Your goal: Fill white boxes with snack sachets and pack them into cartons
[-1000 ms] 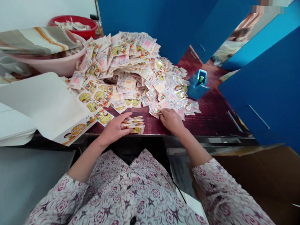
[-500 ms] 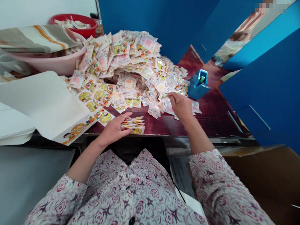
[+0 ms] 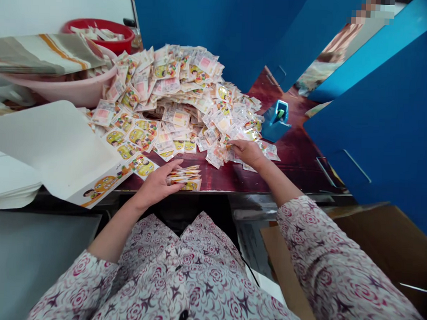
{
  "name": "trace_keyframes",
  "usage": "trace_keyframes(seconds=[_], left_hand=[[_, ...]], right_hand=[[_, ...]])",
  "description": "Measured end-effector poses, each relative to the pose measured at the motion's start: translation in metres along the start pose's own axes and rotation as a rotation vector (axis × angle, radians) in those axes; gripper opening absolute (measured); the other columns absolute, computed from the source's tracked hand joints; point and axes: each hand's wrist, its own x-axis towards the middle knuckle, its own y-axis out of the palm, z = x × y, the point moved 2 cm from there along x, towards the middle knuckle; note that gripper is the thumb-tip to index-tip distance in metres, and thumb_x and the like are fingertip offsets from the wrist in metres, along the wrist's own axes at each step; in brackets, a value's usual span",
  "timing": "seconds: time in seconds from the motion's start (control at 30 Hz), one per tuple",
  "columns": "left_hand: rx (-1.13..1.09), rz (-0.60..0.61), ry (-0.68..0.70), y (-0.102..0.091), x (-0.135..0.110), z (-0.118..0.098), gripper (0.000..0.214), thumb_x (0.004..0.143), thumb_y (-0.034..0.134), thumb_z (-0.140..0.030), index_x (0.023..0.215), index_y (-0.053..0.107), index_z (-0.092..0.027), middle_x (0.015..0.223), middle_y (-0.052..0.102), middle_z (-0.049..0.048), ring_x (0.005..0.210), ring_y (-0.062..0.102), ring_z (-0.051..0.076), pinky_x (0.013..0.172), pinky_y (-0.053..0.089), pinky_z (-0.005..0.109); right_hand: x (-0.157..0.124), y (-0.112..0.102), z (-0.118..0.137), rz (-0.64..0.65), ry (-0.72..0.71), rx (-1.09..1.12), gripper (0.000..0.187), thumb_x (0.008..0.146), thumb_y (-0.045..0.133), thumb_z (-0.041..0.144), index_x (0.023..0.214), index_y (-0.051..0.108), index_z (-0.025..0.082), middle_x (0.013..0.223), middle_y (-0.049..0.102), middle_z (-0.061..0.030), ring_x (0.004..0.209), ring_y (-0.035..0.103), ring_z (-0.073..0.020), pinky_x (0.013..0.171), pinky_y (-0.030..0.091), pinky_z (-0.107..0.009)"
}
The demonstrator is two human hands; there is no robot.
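Observation:
My left hand [image 3: 160,182] is closed around a stack of small printed packets [image 3: 188,177], which rests at the table's front edge. Its thumb and fingers press the stack from the left side. At the right part of a big heap of the same packets [image 3: 183,90], my right hand [image 3: 248,153] is pinched, with what looks like the edge of one packet at its fingertips. The fingers partly hide it. Several packets lie flat with their yellow cartoon faces up between the heap and my left hand.
A blue tape dispenser [image 3: 276,122] stands right of the heap. Left are an open white printed box [image 3: 82,159], a pink basin [image 3: 71,90] with cloth over it, and a red basin [image 3: 125,40]. Blue partitions [image 3: 219,23] border the table; a cardboard box [image 3: 383,243] sits low right. Another person shows through a gap.
My right hand has moved slightly left and nearer to me along the heap. My left hand stays on its stack. The whole view has shifted a little.

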Motion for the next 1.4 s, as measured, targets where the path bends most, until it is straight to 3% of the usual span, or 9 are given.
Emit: trace_keyframes(seconds=[0.1,0.27,0.47,0.63,0.77,0.87,1.03,1.23,1.4], left_hand=[[-0.010,0.007,-0.028,0.000,0.000,-0.002,0.066,0.078,0.072,-0.033,0.140,0.051,-0.024,0.131,0.065,0.0089,0.114,0.065,0.025,0.102,0.053,0.044],[-0.007,0.010,-0.023,-0.001,0.001,-0.004,0.067,0.079,0.071,-0.034,0.141,0.050,-0.023,0.126,0.067,0.0093,0.111,0.066,0.025,0.099,0.054,0.043],[-0.019,0.009,-0.001,0.000,0.000,-0.003,0.069,0.079,0.071,-0.034,0.144,0.047,-0.024,0.123,0.068,0.0082,0.106,0.068,0.023,0.098,0.054,0.042],[-0.002,0.014,-0.002,0.001,0.000,0.001,0.073,0.078,0.072,-0.032,0.145,0.044,-0.024,0.126,0.066,0.0101,0.109,0.066,0.024,0.100,0.053,0.044],[0.001,0.012,0.030,0.002,0.000,0.004,0.073,0.079,0.072,-0.033,0.145,0.043,-0.025,0.128,0.066,0.0102,0.113,0.065,0.024,0.103,0.050,0.045],[0.015,0.008,0.022,0.002,0.000,0.005,0.072,0.078,0.073,-0.033,0.144,0.044,-0.024,0.127,0.066,0.0098,0.112,0.066,0.024,0.103,0.050,0.044],[0.037,0.013,0.025,0.001,0.000,0.004,0.070,0.079,0.072,-0.034,0.143,0.045,-0.025,0.127,0.066,0.0096,0.113,0.065,0.025,0.102,0.051,0.045],[0.018,0.031,0.017,0.001,0.000,0.003,0.071,0.080,0.070,-0.035,0.144,0.043,-0.025,0.126,0.066,0.0092,0.111,0.065,0.025,0.100,0.051,0.044],[0.069,0.025,0.052,0.000,0.001,-0.003,0.053,0.079,0.070,-0.032,0.128,0.054,-0.022,0.126,0.066,0.0096,0.112,0.064,0.026,0.100,0.050,0.043]], right_hand=[[-0.016,-0.011,-0.002,-0.098,0.161,-0.052,0.039,0.098,0.043,0.024,0.127,0.069,0.021,0.119,0.073,-0.0082,0.104,0.069,-0.0249,0.088,0.051,-0.034],[-0.043,0.002,0.006,0.100,0.052,-0.141,0.038,0.094,0.053,0.028,0.126,0.065,0.012,0.123,0.069,-0.0155,0.109,0.066,-0.0286,0.091,0.049,-0.035],[-0.041,0.014,0.007,-0.049,0.182,-0.104,0.038,0.094,0.043,0.022,0.122,0.067,0.012,0.113,0.073,-0.0163,0.102,0.066,-0.0289,0.086,0.048,-0.035],[-0.022,-0.003,0.014,-0.241,0.227,0.173,0.045,0.095,0.039,0.027,0.131,0.062,0.012,0.103,0.075,-0.0119,0.085,0.067,-0.0235,0.077,0.049,-0.032],[-0.012,-0.014,0.030,-0.297,0.203,0.116,0.043,0.094,0.043,0.031,0.129,0.063,0.017,0.103,0.075,-0.0108,0.084,0.067,-0.0247,0.075,0.048,-0.032],[-0.018,-0.014,0.025,-0.222,0.243,-0.016,0.041,0.097,0.043,0.031,0.128,0.064,0.017,0.109,0.074,-0.0140,0.093,0.068,-0.0286,0.078,0.049,-0.035],[-0.038,0.014,0.004,0.022,0.096,-0.033,0.048,0.094,0.051,0.028,0.138,0.057,0.013,0.133,0.064,-0.0164,0.116,0.062,-0.0297,0.095,0.049,-0.039],[-0.033,0.022,0.001,-0.201,0.278,0.076,0.041,0.089,0.043,0.017,0.119,0.068,0.008,0.108,0.073,-0.0179,0.096,0.067,-0.0290,0.086,0.050,-0.039],[-0.019,-0.002,0.054,-0.317,0.186,0.384,0.041,0.089,0.051,0.024,0.126,0.063,0.013,0.098,0.074,-0.0112,0.084,0.066,-0.0236,0.075,0.048,-0.033]])
